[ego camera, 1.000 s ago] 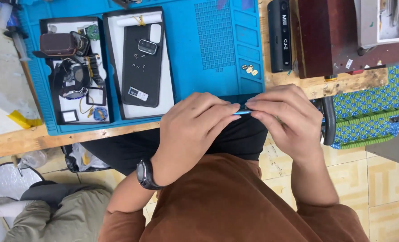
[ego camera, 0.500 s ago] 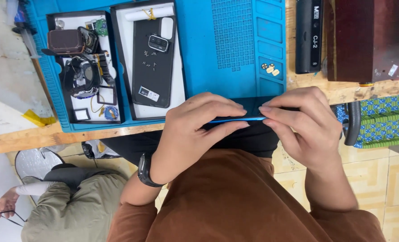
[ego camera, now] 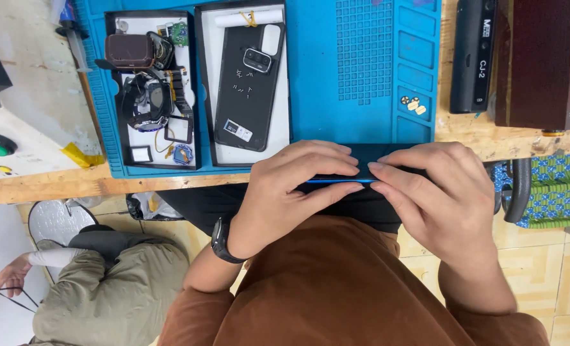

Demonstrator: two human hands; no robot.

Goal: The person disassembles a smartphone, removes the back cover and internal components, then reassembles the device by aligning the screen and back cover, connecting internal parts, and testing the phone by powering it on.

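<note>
From up here I judge the work to be at the seam-pressing or seam-prying stage on a slim dark phone (ego camera: 352,168) with a blue edge, held on its side at the near edge of the worktop (ego camera: 54,182), just over my lap. My left hand (ego camera: 291,192) is curled around its left half, thumb beneath and fingers (ego camera: 326,160) folded over the top; my right hand (ego camera: 435,198) clamps the right half the same way, fingertips meeting the left ones near the middle. Both hands are closed on it, so little of its body shows. Beyond it on the blue mat (ego camera: 368,70) lie a tray with a black back cover (ego camera: 246,90) and a tray of small parts (ego camera: 150,96). The next move, I reckon, calls for even pressure along the blue edge, without twisting the body.
</note>
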